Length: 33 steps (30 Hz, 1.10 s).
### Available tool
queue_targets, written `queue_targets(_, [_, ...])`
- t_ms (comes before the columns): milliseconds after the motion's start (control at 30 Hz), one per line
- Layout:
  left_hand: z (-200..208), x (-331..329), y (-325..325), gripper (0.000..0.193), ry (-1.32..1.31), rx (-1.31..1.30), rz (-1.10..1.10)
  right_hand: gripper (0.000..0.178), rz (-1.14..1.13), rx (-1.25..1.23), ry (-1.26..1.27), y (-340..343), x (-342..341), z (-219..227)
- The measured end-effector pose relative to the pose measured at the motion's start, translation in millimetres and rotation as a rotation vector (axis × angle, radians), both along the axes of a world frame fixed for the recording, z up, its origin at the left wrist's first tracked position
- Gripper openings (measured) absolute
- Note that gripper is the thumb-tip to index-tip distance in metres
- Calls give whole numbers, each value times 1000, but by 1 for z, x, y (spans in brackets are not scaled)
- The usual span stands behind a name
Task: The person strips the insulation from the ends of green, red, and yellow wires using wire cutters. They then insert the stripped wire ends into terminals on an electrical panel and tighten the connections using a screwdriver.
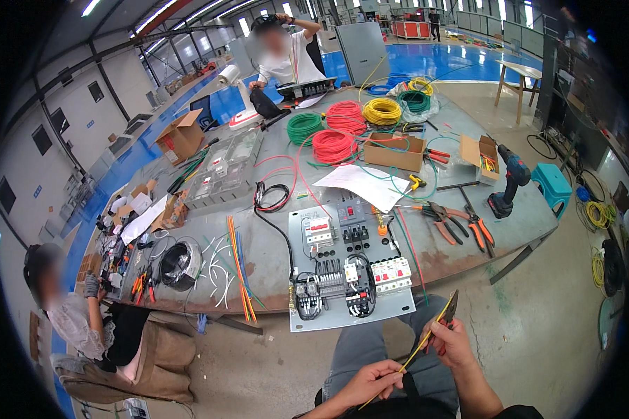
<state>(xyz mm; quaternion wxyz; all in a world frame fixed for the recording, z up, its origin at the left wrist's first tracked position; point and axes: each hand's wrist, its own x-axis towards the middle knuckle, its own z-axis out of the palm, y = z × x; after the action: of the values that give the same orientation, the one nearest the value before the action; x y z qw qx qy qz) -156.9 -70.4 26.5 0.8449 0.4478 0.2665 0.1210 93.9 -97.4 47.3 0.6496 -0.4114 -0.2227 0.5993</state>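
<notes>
Over my lap, my left hand (376, 383) pinches a thin yellow wire (419, 346). The wire slants up to the right, its upper part beside the jaws of dark-headed pliers (453, 304). My right hand (449, 342) is closed around the pliers, hiding most of their handles; whether the jaws bite the wire I cannot tell. In front of me a metal mounting plate (307, 253) overhangs the table's near edge. It carries circuit breakers (391, 275), a contactor (357, 302), a terminal strip (330, 282) and black wiring.
On the grey table (461, 260), orange-handled pliers (479, 230) and a cordless drill (511, 183) lie right of the plate. Cut coloured wires (240, 269) lie left. Wire coils (344, 117), a cardboard box (394, 151) and paper (363, 183) are farther back. Two people are at the table, left and far side.
</notes>
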Motion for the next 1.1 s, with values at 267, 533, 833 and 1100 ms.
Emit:
queue_targets(267, [-9,-4,-5,23,-4,-3,9,20,29,-37,-56,0,-3,-3])
queue_targets(533, [-14,-3,-3,23,-40,26,16,21,15,-52,-43,3,-4,-6])
queue_targets(833, [-9,-1,0,24,-23,16,-1,21,12,-68,-36,5,-5,-2])
queue_targets(1100, [-9,0,1,23,-18,7,9,21,34,-69,-30,5,-5,-3])
